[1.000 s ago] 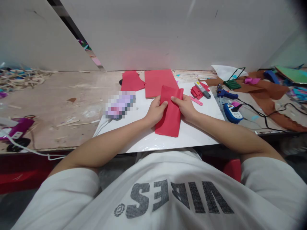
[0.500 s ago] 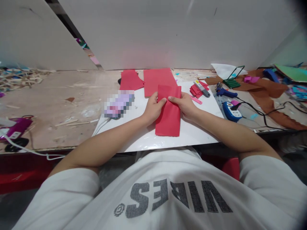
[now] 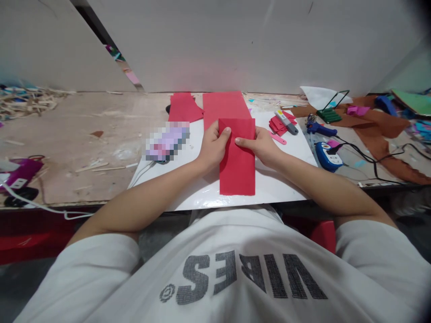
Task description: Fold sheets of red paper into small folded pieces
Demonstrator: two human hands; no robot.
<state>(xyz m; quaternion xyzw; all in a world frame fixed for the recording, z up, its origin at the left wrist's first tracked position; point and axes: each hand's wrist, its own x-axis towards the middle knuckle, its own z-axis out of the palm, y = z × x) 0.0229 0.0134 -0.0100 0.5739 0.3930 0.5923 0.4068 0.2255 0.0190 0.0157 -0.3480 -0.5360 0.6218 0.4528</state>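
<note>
Head view: where's the red paper strip (image 3: 237, 177)?

– Over the white board (image 3: 286, 181), gripped at both edges.

– By which hand?

– Both: left hand (image 3: 215, 143) and right hand (image 3: 264, 146) each closed on it, thumbs on top.

– Nearby?

– Grey box cutter (image 3: 287, 123) on red scraps (image 3: 276, 126); farther right, a blue glue gun (image 3: 322, 129) on the counter (image 3: 350, 163).

Wood scraps (image 3: 28, 101) sprawling far left! | near left, a magenta device (image 3: 25, 172), white cable (image 3: 79, 217) alongside | left of centre, a pixelated purple object (image 3: 166, 143), possibly a phone | right, blue glue gun (image 3: 322, 130) just beyond a blue socket block (image 3: 328, 158)
</note>
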